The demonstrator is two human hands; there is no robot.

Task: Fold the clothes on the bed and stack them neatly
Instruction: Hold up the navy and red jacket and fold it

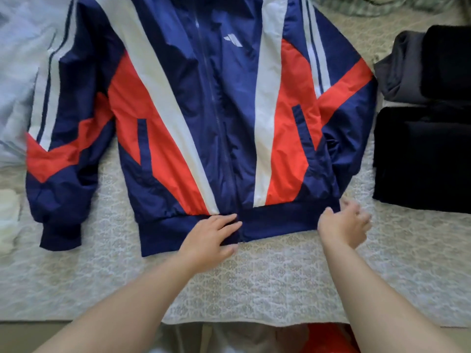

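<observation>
A navy, red and white zip jacket lies front up and spread flat on the bed, both sleeves out to the sides. My left hand rests on the navy hem band at the bottom of the zip, thumb at the hem's lower edge and fingers on top. My right hand is at the hem's right corner, blurred; its fingers look loosely spread and I cannot tell whether it grips the fabric.
Folded black clothes and a grey and black stack sit on the right of the patterned bedspread. Pale blue fabric lies at the left, a white item below it. The bed's near edge runs along the bottom.
</observation>
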